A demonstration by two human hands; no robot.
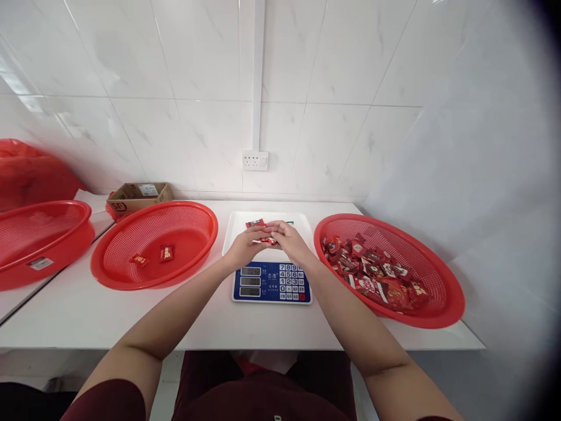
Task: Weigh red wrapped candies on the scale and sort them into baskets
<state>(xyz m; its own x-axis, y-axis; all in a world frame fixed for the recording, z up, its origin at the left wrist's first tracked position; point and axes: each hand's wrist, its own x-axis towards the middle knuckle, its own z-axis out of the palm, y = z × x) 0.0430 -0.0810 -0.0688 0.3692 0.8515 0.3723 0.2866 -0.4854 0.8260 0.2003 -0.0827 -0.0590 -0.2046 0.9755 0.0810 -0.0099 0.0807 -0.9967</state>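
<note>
Over the white pan (pixel 234 231) of a digital scale (pixel 272 283), my left hand (pixel 246 245) and my right hand (pixel 289 241) come together with curled fingers. Small red wrapped candies (pixel 268 238) show between them, partly hidden by the fingers. Another red wrapped candy (pixel 255 223) lies on the pan just beyond my left fingers. A bit of green wrapper (pixel 290 222) peeks out past my right hand. The scale's blue panel has displays on the left and a keypad on the right.
At right, a red plastic basket (pixel 451 304) holds many red wrapped candies (pixel 372 269). To the left, another red basket (pixel 105 275) contains two packets. Farther left are a third basket (pixel 79 234), a cardboard box (pixel 140 199) and a red bag (pixel 35 175). A tiled wall stands behind.
</note>
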